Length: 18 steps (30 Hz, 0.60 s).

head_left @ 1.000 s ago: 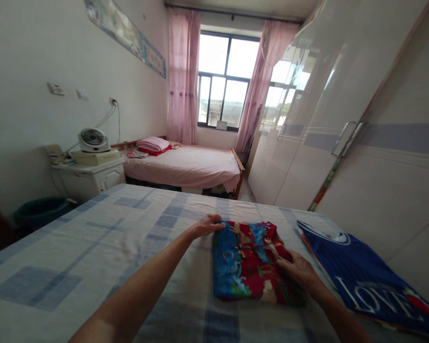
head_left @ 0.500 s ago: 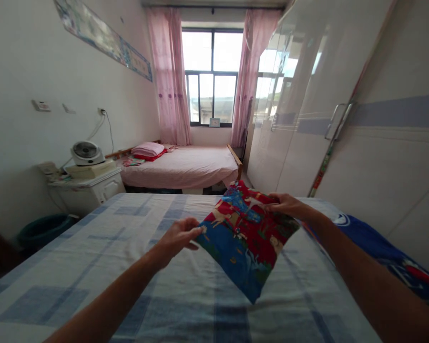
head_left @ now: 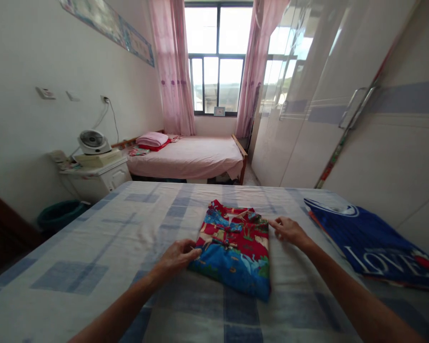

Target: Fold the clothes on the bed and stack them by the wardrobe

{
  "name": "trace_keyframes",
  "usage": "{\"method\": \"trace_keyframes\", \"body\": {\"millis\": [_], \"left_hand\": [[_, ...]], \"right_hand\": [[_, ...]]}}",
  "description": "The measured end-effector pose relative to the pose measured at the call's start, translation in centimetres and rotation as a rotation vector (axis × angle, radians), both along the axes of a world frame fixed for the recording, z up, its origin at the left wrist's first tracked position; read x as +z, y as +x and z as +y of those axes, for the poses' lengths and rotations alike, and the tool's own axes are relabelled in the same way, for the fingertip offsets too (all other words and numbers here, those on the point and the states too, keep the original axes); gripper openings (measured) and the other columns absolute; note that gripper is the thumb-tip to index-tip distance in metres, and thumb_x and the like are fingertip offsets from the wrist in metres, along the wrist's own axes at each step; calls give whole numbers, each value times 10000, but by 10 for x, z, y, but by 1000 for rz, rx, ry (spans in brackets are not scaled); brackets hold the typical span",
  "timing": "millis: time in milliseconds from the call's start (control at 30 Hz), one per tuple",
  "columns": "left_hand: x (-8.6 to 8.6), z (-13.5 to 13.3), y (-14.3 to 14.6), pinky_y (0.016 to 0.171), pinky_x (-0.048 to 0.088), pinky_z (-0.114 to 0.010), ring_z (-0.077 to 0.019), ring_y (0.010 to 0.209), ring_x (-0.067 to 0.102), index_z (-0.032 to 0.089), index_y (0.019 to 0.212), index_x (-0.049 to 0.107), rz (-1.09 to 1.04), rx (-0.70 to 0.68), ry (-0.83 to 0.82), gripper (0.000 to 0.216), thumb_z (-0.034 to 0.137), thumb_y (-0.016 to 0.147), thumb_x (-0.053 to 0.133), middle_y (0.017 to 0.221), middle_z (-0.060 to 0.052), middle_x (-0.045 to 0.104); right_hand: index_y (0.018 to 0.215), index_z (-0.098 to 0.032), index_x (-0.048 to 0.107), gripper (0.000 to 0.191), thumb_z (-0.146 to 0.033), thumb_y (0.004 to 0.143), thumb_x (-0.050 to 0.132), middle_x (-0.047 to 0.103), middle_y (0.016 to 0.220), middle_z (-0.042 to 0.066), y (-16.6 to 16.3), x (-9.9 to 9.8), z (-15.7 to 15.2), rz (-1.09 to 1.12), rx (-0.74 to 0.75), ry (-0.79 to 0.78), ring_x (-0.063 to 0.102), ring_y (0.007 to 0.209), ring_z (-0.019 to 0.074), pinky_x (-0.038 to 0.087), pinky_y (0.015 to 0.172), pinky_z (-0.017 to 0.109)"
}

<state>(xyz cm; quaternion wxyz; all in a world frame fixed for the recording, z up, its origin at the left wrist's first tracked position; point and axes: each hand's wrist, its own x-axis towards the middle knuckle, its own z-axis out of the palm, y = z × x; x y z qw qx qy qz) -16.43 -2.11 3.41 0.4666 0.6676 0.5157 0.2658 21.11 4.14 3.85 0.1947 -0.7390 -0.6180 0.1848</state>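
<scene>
A folded red and blue printed garment [head_left: 236, 247] lies flat on the blue-checked bedsheet [head_left: 93, 247] in front of me. My left hand [head_left: 177, 255] pinches its near left edge, fingers curled on the cloth. At the garment's far right corner my right hand [head_left: 288, 229] grips the edge with bent fingers. Both forearms reach in from the bottom of the view.
A dark blue cloth with white "LOVE" lettering [head_left: 368, 240] lies on the bed at right. A glossy wardrobe [head_left: 343, 119] lines the right wall. Beyond are a pink bed [head_left: 189, 159], a white nightstand with a fan [head_left: 93, 143], and a green bin [head_left: 57, 214].
The folded garment was lifted off the bed, turned in the air, and now lies flat again, set nearer the middle of the bed. Both hands stay on its edges.
</scene>
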Motion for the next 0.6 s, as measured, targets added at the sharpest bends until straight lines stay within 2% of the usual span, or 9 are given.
{"method": "trace_keyframes", "body": {"millis": [67, 133, 267, 400, 533, 600], "left_hand": [[-2, 5, 5, 659, 452, -256, -213, 797, 628, 114, 932, 674, -36, 17, 43, 401, 460, 749, 586, 839, -55, 699], [-2, 10, 10, 687, 465, -263, -226, 842, 636, 118, 954, 668, -105, 58, 48, 412, 459, 734, 600, 868, -62, 706], [-1, 14, 15, 669, 490, -279, -227, 817, 653, 101, 970, 653, -167, 142, -19, 456, 474, 716, 592, 856, -80, 710], [-5, 13, 19, 681, 498, -277, -208, 798, 657, 104, 915, 649, -103, 151, 75, 346, 383, 741, 542, 870, -81, 711], [-10, 13, 19, 663, 488, -274, -191, 735, 646, 119, 923, 647, 41, 209, 194, 258, 267, 759, 515, 795, -64, 685], [-5, 15, 19, 693, 486, -302, -189, 715, 636, 118, 1001, 630, 124, 248, 263, 286, 231, 770, 504, 834, -73, 669]], "right_hand": [[835, -166, 637, 395, -526, 804, 477, 657, 650, 47, -3, -7, 1, 52, -1, -22, 598, 554, 158, 406, 546, 254], [834, -165, 638, 395, -531, 783, 498, 661, 674, 45, -10, -11, 7, 87, -11, 5, 588, 547, 147, 394, 532, 247], [680, -167, 620, 229, -394, 709, 604, 654, 684, 46, -29, -6, 18, 166, 26, 102, 592, 651, 151, 396, 566, 229], [875, -165, 637, 283, -396, 793, 495, 671, 783, 32, -35, 0, 19, 287, 121, 172, 614, 695, 143, 445, 598, 229], [890, -149, 629, 264, -360, 771, 523, 656, 752, 74, -28, -1, 15, 173, 19, 223, 623, 734, 203, 474, 676, 313], [1013, -118, 603, 328, -333, 794, 488, 652, 901, 137, -29, 2, 12, 76, -23, 283, 617, 861, 244, 460, 785, 370]]}}
